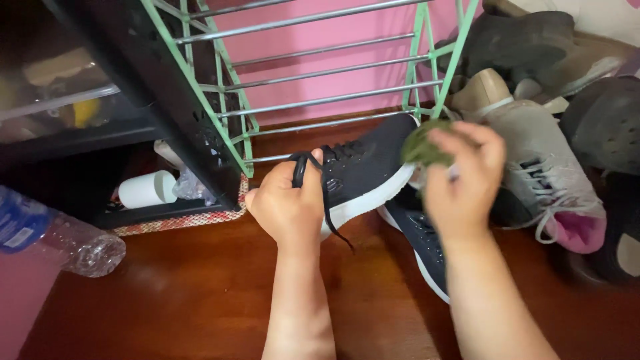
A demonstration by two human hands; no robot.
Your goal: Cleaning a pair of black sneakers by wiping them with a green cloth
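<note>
While my left hand [288,208] closes its grip around the heel of the black sneaker [363,172], lifting it just above the wooden floor [200,293] beside the green shoe rack [220,113], my right hand [463,180] pinches a green cloth [421,145] against the shoe's toe. Its mate [420,237] lies underneath.

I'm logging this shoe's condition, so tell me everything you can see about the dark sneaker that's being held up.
The dark sneaker has a black knit-looking upper, black laces and a white sole. It is lifted off the wooden floor and tilted, toe up toward the green metal rack. The left hand grips its heel end, with a lace dangling below. The right hand presses a green cloth against the toe. Its matching mate lies beneath.
</note>
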